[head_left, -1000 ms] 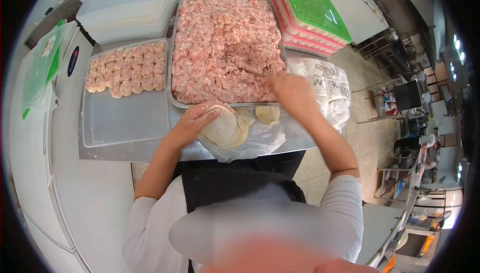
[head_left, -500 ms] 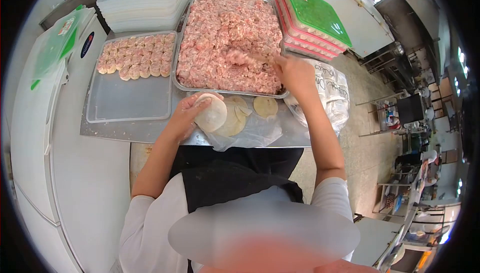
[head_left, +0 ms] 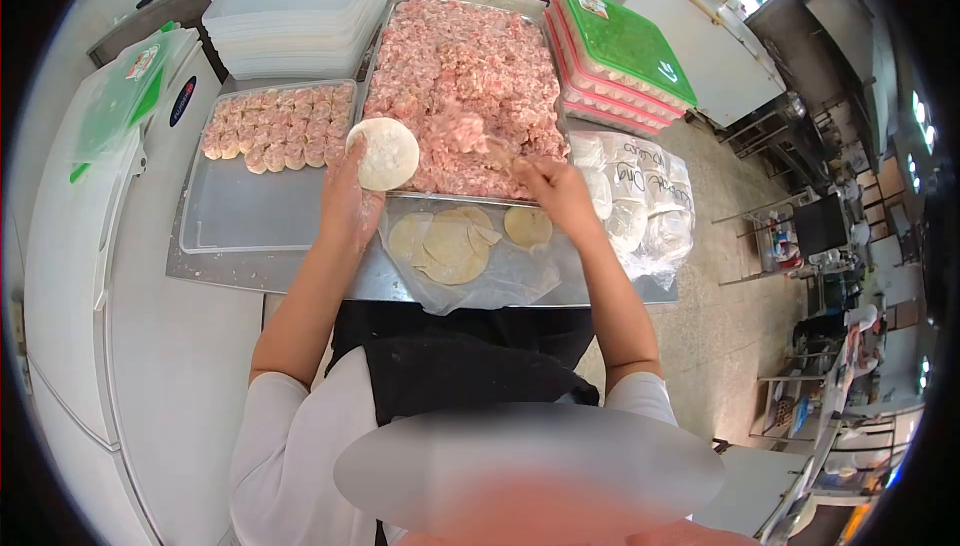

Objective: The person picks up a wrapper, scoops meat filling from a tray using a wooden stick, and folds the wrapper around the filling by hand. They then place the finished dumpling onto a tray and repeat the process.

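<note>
My left hand holds up a round white dumpling wrapper beside the near left corner of the meat tray. My right hand is closed around the handle of a thin utensil, whose far end carries a lump of minced meat; its exact shape is hidden. Beneath it, a big metal tray is full of pink ground meat. Several loose wrappers lie on a plastic sheet at the table's front edge, with another wrapper to their right.
On the left, a clear tray holds rows of filled dumplings. Stacked translucent trays stand behind it. Green-lidded boxes and a bag of wrapped white packs sit at right. A white freezer borders the left side.
My left hand has lifted the wrapper up and leftward, away from the loose wrappers, turning its face up. My right hand has come nearer and left, with the meat-laden utensil.
</note>
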### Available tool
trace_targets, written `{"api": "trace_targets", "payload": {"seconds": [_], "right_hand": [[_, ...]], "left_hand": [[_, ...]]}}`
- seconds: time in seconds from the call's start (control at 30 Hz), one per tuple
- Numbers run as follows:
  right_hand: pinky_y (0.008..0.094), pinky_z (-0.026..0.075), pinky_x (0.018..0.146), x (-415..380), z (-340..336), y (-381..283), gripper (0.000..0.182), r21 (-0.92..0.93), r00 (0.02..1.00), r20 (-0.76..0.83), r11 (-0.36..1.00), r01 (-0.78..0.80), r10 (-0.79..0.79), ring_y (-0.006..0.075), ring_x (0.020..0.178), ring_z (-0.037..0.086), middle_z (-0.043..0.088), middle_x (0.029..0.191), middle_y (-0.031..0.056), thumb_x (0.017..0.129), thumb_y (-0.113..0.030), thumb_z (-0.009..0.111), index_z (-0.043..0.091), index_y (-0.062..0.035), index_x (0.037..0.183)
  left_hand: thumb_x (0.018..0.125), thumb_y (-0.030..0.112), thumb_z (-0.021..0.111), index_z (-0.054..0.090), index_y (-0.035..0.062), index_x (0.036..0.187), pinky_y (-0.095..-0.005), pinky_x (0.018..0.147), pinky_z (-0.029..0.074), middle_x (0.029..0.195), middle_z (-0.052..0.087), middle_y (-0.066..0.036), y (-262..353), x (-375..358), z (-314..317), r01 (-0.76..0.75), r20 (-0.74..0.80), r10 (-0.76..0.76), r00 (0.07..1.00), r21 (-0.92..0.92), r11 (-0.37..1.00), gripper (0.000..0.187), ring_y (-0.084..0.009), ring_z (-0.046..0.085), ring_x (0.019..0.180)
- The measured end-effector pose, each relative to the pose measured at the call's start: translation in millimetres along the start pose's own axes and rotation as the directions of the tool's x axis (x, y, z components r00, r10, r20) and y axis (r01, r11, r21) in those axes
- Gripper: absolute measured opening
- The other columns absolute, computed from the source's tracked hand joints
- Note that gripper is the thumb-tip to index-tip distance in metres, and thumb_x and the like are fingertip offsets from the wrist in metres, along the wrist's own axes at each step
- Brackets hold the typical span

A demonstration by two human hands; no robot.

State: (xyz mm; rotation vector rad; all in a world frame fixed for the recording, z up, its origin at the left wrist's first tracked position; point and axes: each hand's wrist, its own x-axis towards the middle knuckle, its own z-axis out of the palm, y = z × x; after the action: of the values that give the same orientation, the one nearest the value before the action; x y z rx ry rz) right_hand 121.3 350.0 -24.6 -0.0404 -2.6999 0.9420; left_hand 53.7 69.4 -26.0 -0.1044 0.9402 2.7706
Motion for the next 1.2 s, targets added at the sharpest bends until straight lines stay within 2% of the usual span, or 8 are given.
{"api": "trace_targets", "payload": {"seconds": [0.13, 0.2, 0.4, 0.67, 0.8, 0.87, 1.03, 1.2], "right_hand": [[0.0403, 0.044, 0.057, 15, -46, -20, 0.033, -0.119, 0.998, -0.042, 0.992, -0.049, 0.044, 0.0299, 0.06, 0.06, 0.06, 0.068, 0.02, 0.091, -0.035, 0.06, 0.068, -0.0029, 0.086], [0.0269, 0.037, 0.051, 23, -54, -16, 0.033, 0.03, 0.997, 0.018, 0.997, -0.074, 0.073, 0.0087, 0.054, 0.043, 0.052, 0.058, -0.0032, 0.094, -0.031, 0.059, 0.069, 0.0004, 0.088], [0.0223, 0.031, 0.051, 10, -13, -32, 0.03, 0.492, 0.989, 0.128, 0.861, -0.126, 0.072, 0.0042, 0.057, 0.036, 0.043, 0.064, -0.0076, 0.095, -0.034, 0.058, 0.07, -0.0059, 0.092], [0.0442, 0.05, 0.069, -9, -58, -91, 0.022, -0.448, 0.994, 0.045, 0.888, 0.105, -0.095, 0.0373, 0.082, 0.063, 0.064, 0.092, 0.0186, 0.087, -0.013, 0.061, 0.066, -0.0014, 0.105], [0.0441, 0.051, 0.062, -1, -25, -53, 0.023, -0.352, 0.938, 0.094, 0.871, 0.344, -0.332, 0.0365, 0.077, 0.063, 0.064, 0.087, 0.0162, 0.085, -0.013, 0.062, 0.064, -0.0027, 0.106], [0.0442, 0.051, 0.062, -8, -55, -92, 0.024, -0.461, 0.957, 0.131, 0.838, 0.291, -0.26, 0.0368, 0.077, 0.063, 0.063, 0.086, 0.0161, 0.085, -0.012, 0.062, 0.063, -0.0026, 0.107], [0.0437, 0.051, 0.064, -18, -42, -86, 0.025, -0.504, 0.946, 0.09, 0.805, 0.313, -0.312, 0.0366, 0.077, 0.062, 0.062, 0.084, 0.0164, 0.084, -0.012, 0.061, 0.062, -0.0026, 0.107], [0.0368, 0.045, 0.058, -12, -70, -53, 0.027, 0.058, 0.981, 0.019, 0.979, 0.193, -0.194, 0.027, 0.061, 0.055, 0.055, 0.067, 0.0142, 0.095, -0.024, 0.055, 0.062, 0.003, 0.093]], "left_hand": [[0.099, 0.021, 0.048, 0.048, -0.0028, 0.124, -0.0404, 0.101, 0.045, 0.123, 0.057, -0.015, -2, 14, 6, -0.004, 0.007, 0.005, 1.0, -0.086, 0.996, 0.035, -0.0255, 0.056, 0.114], [0.099, 0.022, 0.046, 0.047, -0.0029, 0.124, -0.0414, 0.102, 0.044, 0.124, 0.055, -0.015, -9, 19, 19, 0.044, 0.05, -0.04, 0.998, -0.085, 0.995, 0.035, -0.0262, 0.055, 0.115], [0.101, 0.032, 0.033, 0.045, -0.0033, 0.125, -0.0443, 0.103, 0.04, 0.126, 0.052, -0.017, -33, 32, 83, 0.219, 0.247, -0.156, 0.956, -0.252, 0.943, 0.044, -0.0277, 0.05, 0.119], [0.099, 0.05, 0.028, 0.041, 0.0049, 0.135, -0.0583, 0.101, 0.036, 0.125, 0.052, -0.018, -31, 59, 69, 0.131, 0.163, -0.073, 0.984, -0.382, 0.915, 0.059, -0.0357, 0.05, 0.117], [0.097, 0.055, 0.029, 0.04, 0.0046, 0.136, -0.0571, 0.099, 0.037, 0.12, 0.053, -0.017, -15, 38, 83, 0.202, 0.099, -0.183, 0.978, -0.246, 0.948, 0.065, -0.0366, 0.05, 0.115], [0.093, 0.06, 0.038, 0.046, 0.0053, 0.13, -0.0473, 0.084, 0.048, 0.091, 0.055, -0.011, -18, 44, 72, 0.197, 0.125, -0.17, 0.978, -0.248, 0.949, 0.067, -0.0259, 0.056, 0.08], [0.094, 0.052, 0.045, 0.045, 0.0036, 0.129, -0.0538, 0.098, 0.04, 0.111, 0.057, -0.016, -15, 42, 81, 0.209, 0.14, -0.182, 0.973, -0.207, 0.956, 0.06, -0.033, 0.054, 0.106], [0.091, 0.036, 0.058, 0.044, 0.0021, 0.131, -0.0505, 0.094, 0.047, 0.12, 0.056, -0.014, -7, 31, 68, 0.252, 0.376, -0.147, 0.915, -0.25, 0.935, 0.054, -0.0305, 0.056, 0.108]]}}
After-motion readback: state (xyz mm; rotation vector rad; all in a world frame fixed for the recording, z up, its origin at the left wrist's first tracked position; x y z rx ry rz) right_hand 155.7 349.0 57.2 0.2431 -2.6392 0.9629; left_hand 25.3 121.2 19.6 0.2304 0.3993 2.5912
